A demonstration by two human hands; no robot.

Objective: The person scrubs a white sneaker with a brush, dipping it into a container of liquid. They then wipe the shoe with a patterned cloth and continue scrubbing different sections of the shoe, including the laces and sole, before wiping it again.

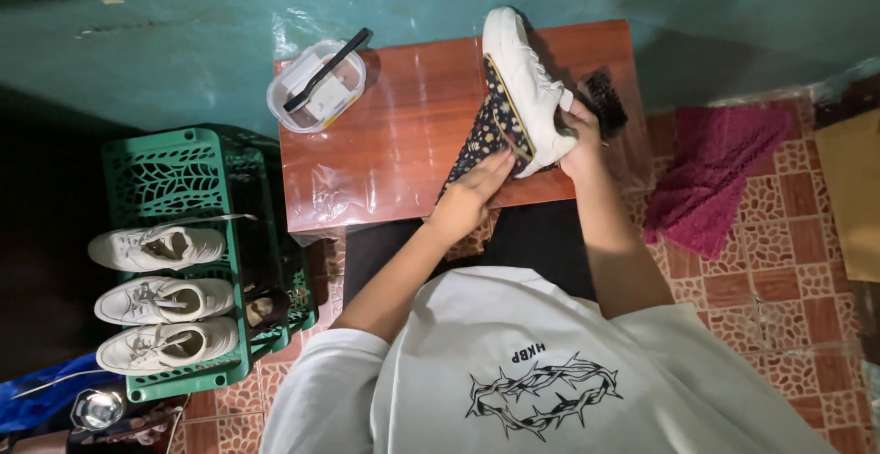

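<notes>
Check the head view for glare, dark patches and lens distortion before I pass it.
Head view: glare on the plastic sheet covering the wooden table; deep shadow left of the green crate; edges bowed by a wide lens; white shoe and both hands sharp.

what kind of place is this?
Likely a corner of a home used for cleaning shoes. A low wooden table wrapped in plastic stands against a teal wall on a patterned tile floor, and three white sneakers sit on a green crate.

white shoe (524, 78) — dark floral cloth (486, 133) | green crate (174, 175) | magenta towel (715, 175)
</notes>
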